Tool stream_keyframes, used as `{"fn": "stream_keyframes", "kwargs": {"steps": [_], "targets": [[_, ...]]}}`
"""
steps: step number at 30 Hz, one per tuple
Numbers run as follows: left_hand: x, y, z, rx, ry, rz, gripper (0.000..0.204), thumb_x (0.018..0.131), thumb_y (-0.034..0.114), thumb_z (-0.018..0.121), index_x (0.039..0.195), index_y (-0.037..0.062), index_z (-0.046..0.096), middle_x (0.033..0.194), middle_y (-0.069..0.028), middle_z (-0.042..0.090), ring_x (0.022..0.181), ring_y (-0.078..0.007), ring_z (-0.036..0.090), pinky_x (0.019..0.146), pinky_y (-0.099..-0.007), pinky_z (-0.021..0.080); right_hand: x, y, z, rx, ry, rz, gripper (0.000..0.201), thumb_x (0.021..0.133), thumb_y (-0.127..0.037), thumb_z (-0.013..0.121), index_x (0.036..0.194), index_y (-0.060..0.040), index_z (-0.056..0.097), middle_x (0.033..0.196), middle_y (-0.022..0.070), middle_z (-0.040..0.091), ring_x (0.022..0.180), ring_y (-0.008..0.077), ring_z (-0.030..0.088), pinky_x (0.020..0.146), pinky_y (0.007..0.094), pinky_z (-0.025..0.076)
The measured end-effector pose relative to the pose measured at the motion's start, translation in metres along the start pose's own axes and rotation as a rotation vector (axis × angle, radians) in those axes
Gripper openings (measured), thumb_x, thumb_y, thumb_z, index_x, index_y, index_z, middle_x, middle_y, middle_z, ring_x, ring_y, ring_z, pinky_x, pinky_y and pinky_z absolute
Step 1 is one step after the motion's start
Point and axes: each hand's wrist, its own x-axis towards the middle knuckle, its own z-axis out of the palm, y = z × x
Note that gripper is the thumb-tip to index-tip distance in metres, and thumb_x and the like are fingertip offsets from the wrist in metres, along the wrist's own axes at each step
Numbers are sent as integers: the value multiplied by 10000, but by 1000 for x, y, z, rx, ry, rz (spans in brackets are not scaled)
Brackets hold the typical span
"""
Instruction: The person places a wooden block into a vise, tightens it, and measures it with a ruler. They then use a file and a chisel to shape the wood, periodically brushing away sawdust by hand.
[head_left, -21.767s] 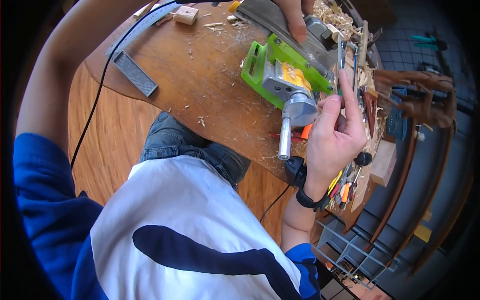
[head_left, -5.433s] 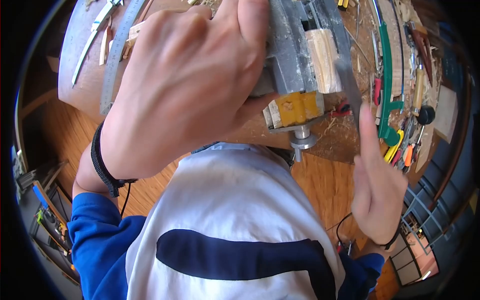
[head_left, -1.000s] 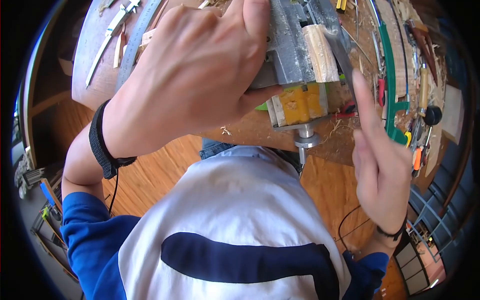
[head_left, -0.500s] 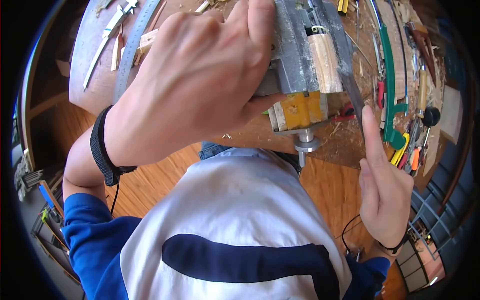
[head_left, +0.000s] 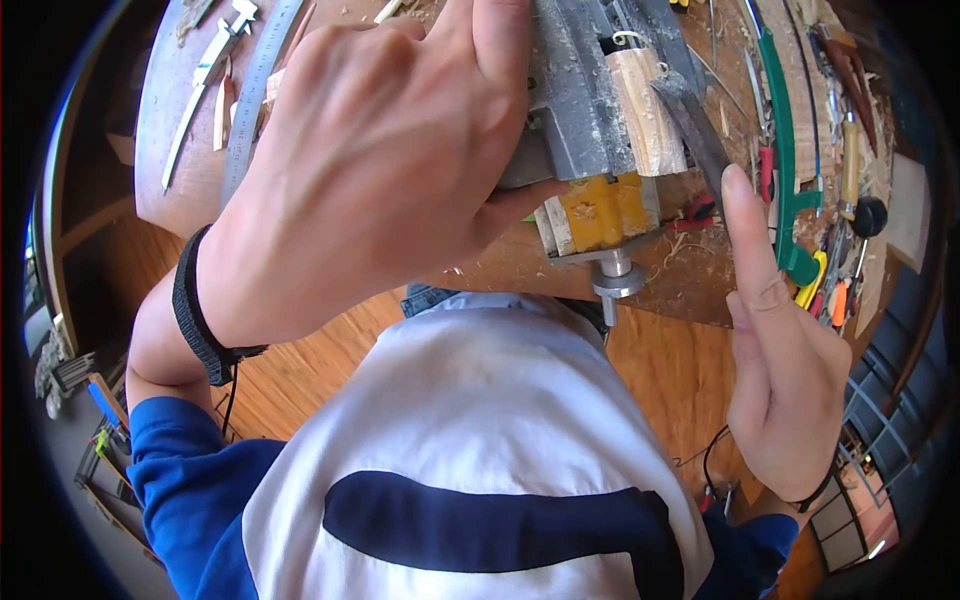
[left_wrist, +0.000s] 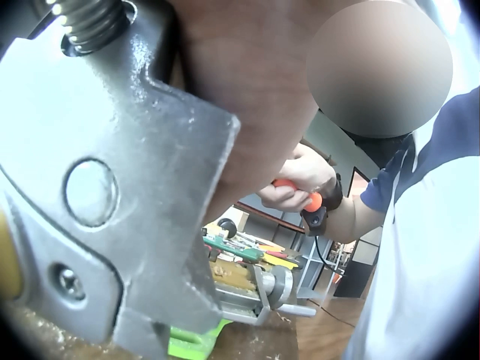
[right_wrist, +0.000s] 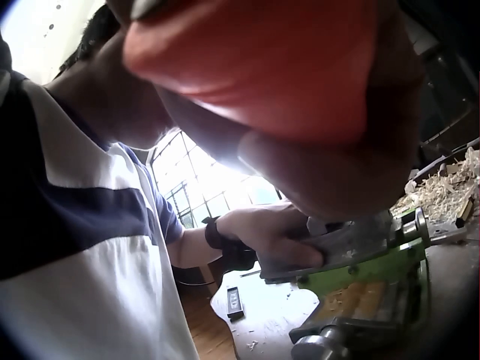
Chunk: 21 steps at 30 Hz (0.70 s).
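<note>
A pale wood piece point(head_left: 645, 115) with a rounded top is clamped in a grey metal vise point(head_left: 575, 105), which stands over a lower vise with yellow jaw blocks point(head_left: 600, 215). My left hand point(head_left: 370, 190) grips the grey vise from the left; its far fingertips lie beyond the head view's top edge. My right hand point(head_left: 790, 370) holds a flat metal file point(head_left: 700, 135), index finger stretched along it. The file's tip overlaps the right edge of the wood. The left wrist view shows its orange handle point(left_wrist: 313, 202) within my right hand.
Right of the vise lie a green-framed saw point(head_left: 785, 170), wood-handled tools and screwdrivers. A steel ruler point(head_left: 250, 100) and calipers point(head_left: 210, 75) are at the left. Shavings point(right_wrist: 442, 187) are heaped behind the vise. A metal crank point(head_left: 616, 280) juts toward my body.
In the last second the file was drawn back toward me, then pushed forward, its tip now angled over the wood. My left hand keeps its hold. Much earlier, the vise stood at another angle in view.
</note>
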Motion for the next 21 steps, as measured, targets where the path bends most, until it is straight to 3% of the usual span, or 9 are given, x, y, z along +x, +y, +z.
{"fn": "stream_keyframes", "kwargs": {"steps": [6,9,10,13,16,19,20,21], "targets": [[-4,1,0,22,-10,-32,786,839,397,714,1177,-229,380,753,-211,583,636,-313,638,538,-430,522,-5,2,5,32,35,-19,584,901,88,446,1469,-44,436,1337,177,594,676,223,613,680,282,491],[-3,4,-3,43,-10,-29,785,841,395,712,1179,-231,380,752,-213,585,638,-314,640,541,-431,524,10,-10,-9,-38,-72,86,573,905,74,446,1468,-36,435,1367,166,580,697,219,632,682,285,494],[-5,4,-4,45,-10,-40,785,842,395,711,1180,-231,380,752,-214,586,638,-314,640,542,-432,524,7,0,-2,-18,15,-27,564,917,60,438,1473,-39,429,1376,156,578,634,188,606,636,271,480],[-10,3,0,51,5,-69,788,832,393,718,1190,-222,380,764,-213,590,652,-316,642,553,-430,525,-5,9,10,-41,81,-72,563,924,57,428,1476,-57,431,1385,147,571,579,177,567,582,263,454],[-10,7,4,61,48,-51,804,798,390,744,1216,-193,381,800,-207,601,690,-322,647,585,-425,527,15,-2,3,58,70,-23,570,924,59,411,1477,-74,435,1385,145,571,575,170,566,587,256,453],[-11,6,5,75,110,-52,826,765,386,770,1243,-164,382,836,-200,612,728,-327,652,617,-421,528,17,-4,1,-24,47,17,596,911,66,399,1485,-93,428,1424,135,535,574,157,564,582,254,450],[-13,5,7,71,126,-59,834,754,385,778,1252,-154,382,848,-198,616,740,-329,653,628,-419,529,13,9,15,13,195,-138,587,919,36,396,1497,-69,403,1155,144,693,505,120,507,525,252,413],[-15,5,10,63,140,-69,843,743,384,787,1261,-145,382,860,-196,619,753,-331,655,638,-417,529,6,10,13,48,134,-84,579,925,21,398,1499,-59,397,1005,128,673,490,111,490,510,249,396]]}}
